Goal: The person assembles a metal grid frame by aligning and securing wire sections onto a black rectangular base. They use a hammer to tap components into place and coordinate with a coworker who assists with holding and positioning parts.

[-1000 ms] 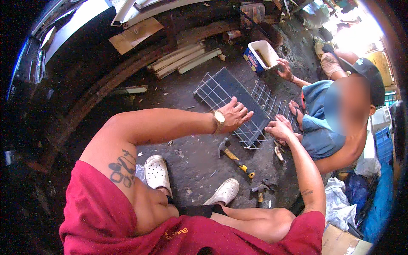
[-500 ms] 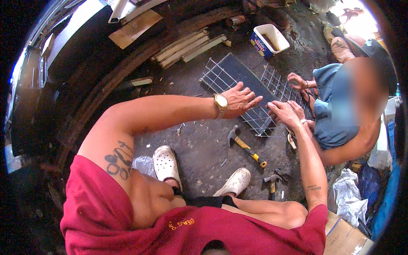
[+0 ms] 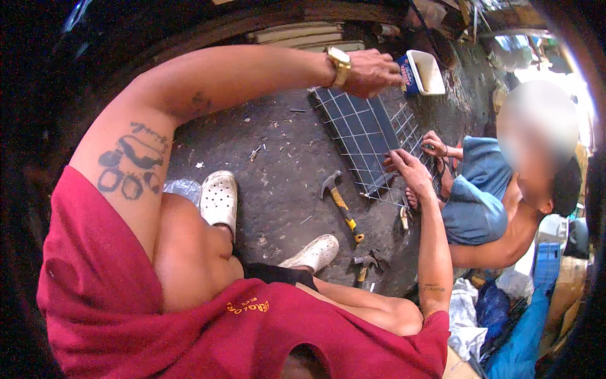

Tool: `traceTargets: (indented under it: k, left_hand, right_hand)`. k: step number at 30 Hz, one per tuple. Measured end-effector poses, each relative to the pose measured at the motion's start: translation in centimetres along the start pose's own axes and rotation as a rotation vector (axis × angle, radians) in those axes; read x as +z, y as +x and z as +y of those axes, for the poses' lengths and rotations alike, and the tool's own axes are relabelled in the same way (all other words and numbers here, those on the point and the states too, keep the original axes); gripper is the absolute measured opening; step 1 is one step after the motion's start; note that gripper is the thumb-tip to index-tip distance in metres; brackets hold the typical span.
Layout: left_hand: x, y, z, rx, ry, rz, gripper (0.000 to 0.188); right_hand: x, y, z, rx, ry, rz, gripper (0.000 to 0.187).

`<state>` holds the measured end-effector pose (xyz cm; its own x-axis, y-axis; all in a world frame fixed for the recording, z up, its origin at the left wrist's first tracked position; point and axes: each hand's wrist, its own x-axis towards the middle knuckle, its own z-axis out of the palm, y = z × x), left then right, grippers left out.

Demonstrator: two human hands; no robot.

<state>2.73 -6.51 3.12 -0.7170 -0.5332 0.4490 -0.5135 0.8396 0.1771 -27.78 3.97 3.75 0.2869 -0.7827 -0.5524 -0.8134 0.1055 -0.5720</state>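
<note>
A white wire grid [image 3: 357, 140], bent at an angle over a flat dark panel [image 3: 383, 123], stands on the dark floor ahead of me. My left hand [image 3: 371, 71], with a gold watch at its wrist, is over the grid's far end, beside a white tub. Its fingers are loosely bent and somewhat blurred; I see nothing in them. My right hand [image 3: 410, 172] is at the grid's near right side, fingers stretched leftward and slightly apart over the panel. Whether its fingertips touch the wires cannot be made out. A co-worker's hand [image 3: 434, 144] is at the grid's right edge.
A yellow-and-black hammer [image 3: 341, 205] lies on the floor before my shoes, with another hammer [image 3: 365, 264] nearer me. The white-and-blue tub [image 3: 424, 72] stands beyond the grid. A co-worker in blue shorts [image 3: 473, 189] sits at right. Cloths and bags [image 3: 467, 312] lie lower right.
My left hand has moved away from the grid's middle to its far end, near the tub. My right hand stays by the grid. The view has shifted, and one co-worker's hand has left my right hand.
</note>
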Motion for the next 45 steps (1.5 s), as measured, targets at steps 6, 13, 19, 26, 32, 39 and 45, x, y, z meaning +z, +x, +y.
traceTargets:
  k: [6,13,19,26,32,39,45]
  left_hand:
    - [-0.7,-3.2,-3.9,-0.431,0.157,-0.225,0.032]
    - [3.5,-6.1,-7.3,-0.469,-0.205,-0.414,0.036]
    - [4.5,-8.6,-6.5,-0.343,-0.001,-0.570,0.041]
    - [2.6,-7.7,-4.9,-0.410,0.003,-0.591,0.043]
    - [1.5,-7.8,-3.9,-0.399,0.002,-0.564,0.037]
    - [1.6,-7.8,-3.7,-0.456,-0.043,-0.558,0.028]
    - [1.6,-8.4,-3.7,-0.432,-0.046,-0.514,0.029]
  right_hand:
    - [1.1,-0.2,-3.0,0.213,-0.245,-0.041,0.046]
    - [0.8,-0.2,-3.0,0.134,-0.215,0.022,0.051]
    - [1.5,0.8,-0.9,0.075,-0.252,0.051,0.052]
    - [1.3,0.1,-2.5,0.108,-0.294,0.050,0.044]
    - [1.7,-0.7,-3.6,0.071,-0.241,0.099,0.044]
    - [1.8,-0.6,-3.5,0.065,-0.212,0.116,0.047]
    - [1.7,-0.4,-2.7,0.064,-0.215,0.104,0.046]
